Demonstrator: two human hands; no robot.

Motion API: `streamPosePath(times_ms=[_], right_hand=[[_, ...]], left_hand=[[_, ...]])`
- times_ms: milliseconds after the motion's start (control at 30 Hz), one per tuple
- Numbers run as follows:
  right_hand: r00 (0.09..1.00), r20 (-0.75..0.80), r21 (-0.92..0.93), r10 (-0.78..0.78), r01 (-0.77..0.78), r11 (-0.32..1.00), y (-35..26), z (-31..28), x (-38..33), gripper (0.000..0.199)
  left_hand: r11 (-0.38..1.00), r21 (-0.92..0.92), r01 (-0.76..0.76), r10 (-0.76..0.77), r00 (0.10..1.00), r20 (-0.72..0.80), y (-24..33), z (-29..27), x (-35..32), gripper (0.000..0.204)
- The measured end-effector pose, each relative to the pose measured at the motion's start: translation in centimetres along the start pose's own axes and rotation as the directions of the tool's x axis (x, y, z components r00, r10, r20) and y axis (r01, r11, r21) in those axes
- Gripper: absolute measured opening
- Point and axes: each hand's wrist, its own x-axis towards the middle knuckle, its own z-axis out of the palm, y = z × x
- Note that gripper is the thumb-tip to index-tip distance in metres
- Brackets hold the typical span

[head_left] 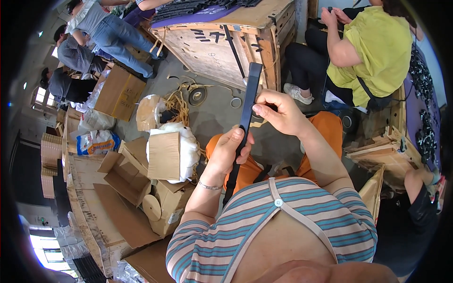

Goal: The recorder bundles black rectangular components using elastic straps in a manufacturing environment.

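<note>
A long, flat black bar is held upright and tilted in front of me, with a rounded end at the top and a darker black strip running down from its lower part. My left hand is closed round its lower half, thumb along the face. Beside the upper half, my right hand is pinched, thumb and fingertips against the bar's right edge. Whatever lies between those fingertips is too small to make out. Below both hands are my orange trousers.
Open cardboard boxes and a white stuffed bag stand at my left. Tangled tan strips and tape rolls lie on the floor. Ahead is a wooden crate bearing black parts. A co-worker in a yellow top sits at the right.
</note>
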Motion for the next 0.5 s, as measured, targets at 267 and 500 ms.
streamPosePath(times_ms=[267, 500], right_hand=[[0.994, -0.108, 0.032, -0.028, 0.032, 0.999, 0.7, 0.6, 0.1, 0.021], [0.993, -0.035, 0.110, 0.117, -0.112, 0.988, -0.1, 0.5, 0.3, 0.021]], left_hand=[[0.995, 0.085, -0.056, 0.054, 0.998, 0.022, -0.6, 0.0, 0.3, 0.042], [1.000, 0.009, 0.013, -0.013, 1.000, 0.008, -1.1, -0.2, 0.9, 0.042]])
